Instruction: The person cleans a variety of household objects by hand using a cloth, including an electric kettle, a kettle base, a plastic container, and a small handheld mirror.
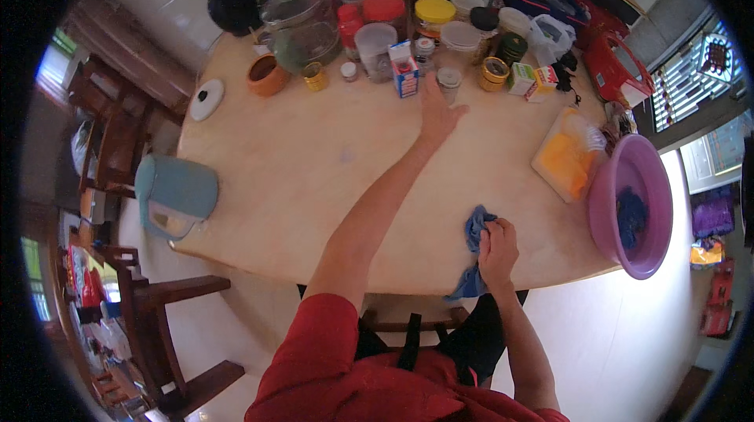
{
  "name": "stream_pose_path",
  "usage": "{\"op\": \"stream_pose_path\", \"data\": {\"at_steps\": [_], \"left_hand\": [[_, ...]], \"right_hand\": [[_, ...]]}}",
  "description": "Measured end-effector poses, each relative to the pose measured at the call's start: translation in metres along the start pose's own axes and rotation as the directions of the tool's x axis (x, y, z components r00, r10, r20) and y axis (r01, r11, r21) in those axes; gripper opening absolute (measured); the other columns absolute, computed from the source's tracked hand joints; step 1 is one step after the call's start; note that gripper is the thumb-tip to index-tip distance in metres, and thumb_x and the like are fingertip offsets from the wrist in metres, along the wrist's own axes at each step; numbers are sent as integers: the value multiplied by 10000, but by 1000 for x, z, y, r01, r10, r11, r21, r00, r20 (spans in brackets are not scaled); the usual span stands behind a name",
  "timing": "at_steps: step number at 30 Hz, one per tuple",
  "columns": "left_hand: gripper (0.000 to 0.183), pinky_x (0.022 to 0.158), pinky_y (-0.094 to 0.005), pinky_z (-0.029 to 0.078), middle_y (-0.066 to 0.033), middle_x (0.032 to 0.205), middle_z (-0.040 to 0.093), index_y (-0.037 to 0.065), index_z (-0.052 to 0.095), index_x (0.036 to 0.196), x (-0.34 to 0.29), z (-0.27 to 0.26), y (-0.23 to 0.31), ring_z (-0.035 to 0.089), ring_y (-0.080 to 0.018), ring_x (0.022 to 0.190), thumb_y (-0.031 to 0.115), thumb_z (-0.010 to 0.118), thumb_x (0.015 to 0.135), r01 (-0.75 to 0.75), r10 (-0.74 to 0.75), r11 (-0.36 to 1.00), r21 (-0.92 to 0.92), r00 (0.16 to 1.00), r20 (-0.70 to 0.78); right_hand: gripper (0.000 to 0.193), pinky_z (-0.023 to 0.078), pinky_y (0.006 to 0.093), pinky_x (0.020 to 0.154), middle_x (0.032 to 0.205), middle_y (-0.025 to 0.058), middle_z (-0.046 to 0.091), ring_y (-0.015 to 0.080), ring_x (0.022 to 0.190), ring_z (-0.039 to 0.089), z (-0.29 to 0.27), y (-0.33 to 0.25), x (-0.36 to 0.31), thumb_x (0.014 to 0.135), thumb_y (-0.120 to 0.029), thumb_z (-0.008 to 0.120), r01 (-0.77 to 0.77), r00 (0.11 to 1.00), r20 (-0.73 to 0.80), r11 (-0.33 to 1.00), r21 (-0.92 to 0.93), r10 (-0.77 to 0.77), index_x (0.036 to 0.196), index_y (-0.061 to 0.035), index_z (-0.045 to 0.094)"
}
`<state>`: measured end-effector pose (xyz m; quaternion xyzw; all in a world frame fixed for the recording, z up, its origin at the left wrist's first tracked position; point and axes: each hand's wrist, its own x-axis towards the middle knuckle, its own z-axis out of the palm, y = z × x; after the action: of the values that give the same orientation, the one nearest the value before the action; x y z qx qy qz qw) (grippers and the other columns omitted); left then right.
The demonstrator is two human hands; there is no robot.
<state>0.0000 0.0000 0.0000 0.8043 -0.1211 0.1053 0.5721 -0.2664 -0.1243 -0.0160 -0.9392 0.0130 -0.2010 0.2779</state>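
Observation:
Stretched far across the table, my left hand (440, 114) has its fingers extended and its thumb apart. Its fingertips reach between a small blue, white and red box (405, 75) and a small clear jar with a pale lid (448, 81). Whether they touch either one, I cannot tell. Near the front edge, my right hand (499, 253) is closed on a crumpled blue cloth (476, 227). Part of the cloth shows above the fingers, and another part hangs toward the table's edge.
Jars, bottles and containers crowd the table's (345, 155) back. A teal jug (179, 186) stands at the left edge, with a white lid (206, 100) behind it. On the right are an orange-and-white packet (567, 156) and a purple basin (656, 210) holding dark blue cloth. A wooden chair (169, 328) stands left.

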Motion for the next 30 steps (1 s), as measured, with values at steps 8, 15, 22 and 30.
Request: {"op": "stream_pose_path", "data": {"at_steps": [8, 15, 22, 30], "left_hand": [[622, 1002, -426, 291, -200, 1218, 413, 1, 397, 1194, -145, -145, -5, 372, -352, 1166, 142, 710, 676, -127, 191, 927, 353, 969, -154], [548, 966, -452, 310, -187, 1225, 428, 39, 446, 1163, -183, -419, 24, 365, -357, 1169, 135, 676, 675, 324, 422, 492, 808, 723, -547], [550, 784, -376, 449, -171, 960, 591, -31, 548, 1007, -218, -546, 12, 561, -293, 925, 328, 738, 636, 655, 49, 528, 539, 611, -790], [332, 427, -270, 411, -56, 538, 543, -5, 577, 651, -205, -535, 2, 504, -120, 441, 278, 750, 639, 424, -236, 905, -13, 479, -845]], "right_hand": [[175, 463, 386, 763, 1005, 162, 541, 326, 927, 538, -4, -5, -6, 846, -161, 531, 102, 994, -36, 991, -85, -105, 963, -34, 560], [183, 452, 387, 760, 1014, 161, 535, 336, 917, 536, 4, -2, -1, 869, -161, 508, 136, 985, -97, 986, -92, -145, 981, -22, 548], [182, 438, 387, 765, 975, 153, 527, 332, 904, 527, 4, -13, -6, 889, -165, 477, 151, 984, -79, 983, -108, -160, 985, -25, 541], [185, 439, 395, 769, 981, 161, 525, 336, 909, 527, 6, -10, -4, 879, -164, 485, 116, 986, -103, 982, -148, -132, 990, -31, 548]]}}
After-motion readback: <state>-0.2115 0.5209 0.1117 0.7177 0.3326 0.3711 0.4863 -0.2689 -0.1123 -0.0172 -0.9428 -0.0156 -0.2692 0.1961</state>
